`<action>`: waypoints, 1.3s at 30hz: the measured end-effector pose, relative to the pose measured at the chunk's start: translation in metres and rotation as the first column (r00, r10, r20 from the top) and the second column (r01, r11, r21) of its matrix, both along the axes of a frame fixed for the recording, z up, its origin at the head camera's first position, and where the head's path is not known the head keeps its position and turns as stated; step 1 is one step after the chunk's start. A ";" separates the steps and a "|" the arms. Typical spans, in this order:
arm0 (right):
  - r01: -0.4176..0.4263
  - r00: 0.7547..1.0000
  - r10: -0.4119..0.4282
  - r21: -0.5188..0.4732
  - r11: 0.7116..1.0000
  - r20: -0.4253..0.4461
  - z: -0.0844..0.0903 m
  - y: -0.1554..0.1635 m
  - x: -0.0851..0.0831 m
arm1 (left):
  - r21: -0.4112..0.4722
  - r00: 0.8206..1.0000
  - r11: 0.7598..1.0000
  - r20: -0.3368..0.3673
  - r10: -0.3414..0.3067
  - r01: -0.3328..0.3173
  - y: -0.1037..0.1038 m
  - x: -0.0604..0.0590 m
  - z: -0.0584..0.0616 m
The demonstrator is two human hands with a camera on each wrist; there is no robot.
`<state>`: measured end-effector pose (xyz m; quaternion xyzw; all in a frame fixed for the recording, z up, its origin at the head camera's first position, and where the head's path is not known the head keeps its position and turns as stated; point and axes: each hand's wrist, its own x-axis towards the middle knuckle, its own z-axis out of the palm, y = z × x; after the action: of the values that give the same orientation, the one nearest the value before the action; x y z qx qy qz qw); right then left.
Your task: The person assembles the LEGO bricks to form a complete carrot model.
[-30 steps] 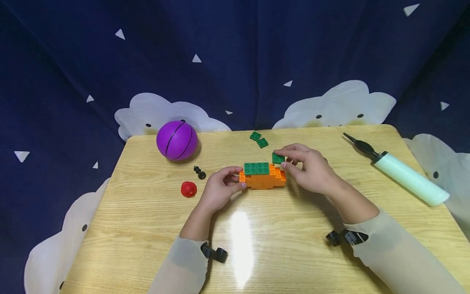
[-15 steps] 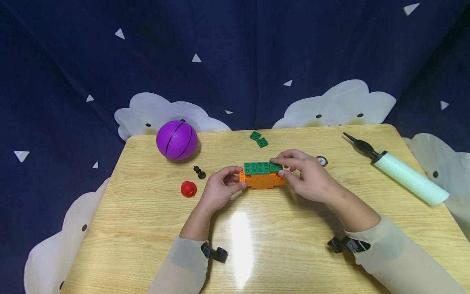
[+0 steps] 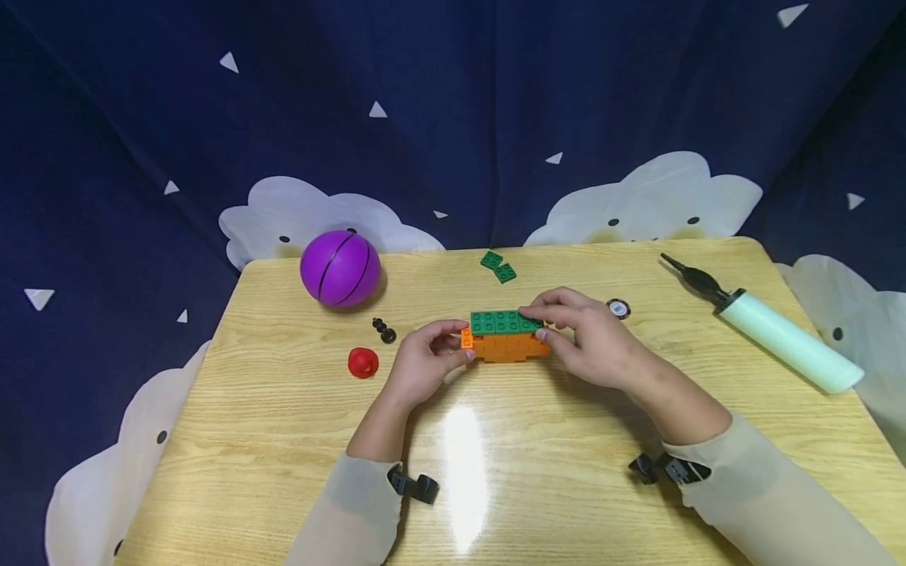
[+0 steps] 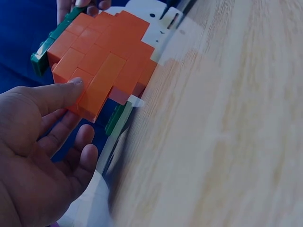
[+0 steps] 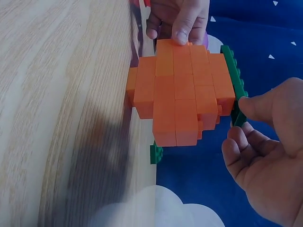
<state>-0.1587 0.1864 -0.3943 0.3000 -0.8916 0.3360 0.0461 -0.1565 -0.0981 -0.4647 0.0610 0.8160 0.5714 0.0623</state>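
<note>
An orange brick build [image 3: 506, 346] topped with a row of green plates [image 3: 497, 321] is seen standing near the middle of the wooden worktop [image 3: 495, 472]. Its left end is held by the left hand [image 3: 423, 363], with thumb and fingers curled against the orange bricks; in the left wrist view the thumb [image 4: 57, 94] is pressed on the orange face. At the right end, the rightmost green plate [image 3: 531, 323] is pinched by the right hand [image 3: 594, 342], the grip closed on it with fingers on top and the thumb at the side of the build; in the right wrist view the thumb [image 5: 265, 101] is laid against the green edge [image 5: 234, 85].

Two loose green plates [image 3: 499, 266] are found at 12 o'clock from the build, well apart from it. A purple ball [image 3: 340, 268] lies at 10 o'clock, a red cap [image 3: 362, 362] and a small black piece [image 3: 384, 330] at 9 o'clock. A small round disc [image 3: 618, 308] lies just beyond the right hand, and a pale green pump [image 3: 767, 330] lies at 3 o'clock near the worktop's edge
</note>
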 end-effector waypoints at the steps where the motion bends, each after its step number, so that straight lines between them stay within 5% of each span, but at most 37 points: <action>1: -0.001 1.000 0.001 0.007 1.000 -0.007 0.000 0.000 0.000 | -0.001 1.000 1.000 -0.001 0.002 -0.002 0.000 0.000 0.000; 12: -0.003 0.993 0.013 0.082 0.997 -0.117 0.000 -0.002 0.002 | 0.020 0.999 0.999 0.031 0.034 -0.035 0.005 -0.001 -0.003; 19: -0.007 1.000 0.007 -0.016 1.000 0.022 -0.005 0.004 -0.002 | -0.001 0.999 1.000 0.041 0.031 -0.031 0.003 -0.001 -0.001; 29: -0.063 0.995 0.074 -0.138 0.988 0.074 -0.012 0.011 -0.015 | 0.000 0.999 1.000 0.035 0.024 -0.024 0.000 -0.001 -0.001; 39: 0.055 0.985 -0.029 -0.153 0.987 0.169 -0.013 0.015 -0.034 | 0.007 0.999 1.000 0.026 0.018 -0.018 0.000 -0.001 -0.001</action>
<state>-0.1922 0.2011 -0.4071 0.2474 -0.8694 0.4278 0.0022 -0.1571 -0.0980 -0.4657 0.0463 0.8137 0.5756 0.0674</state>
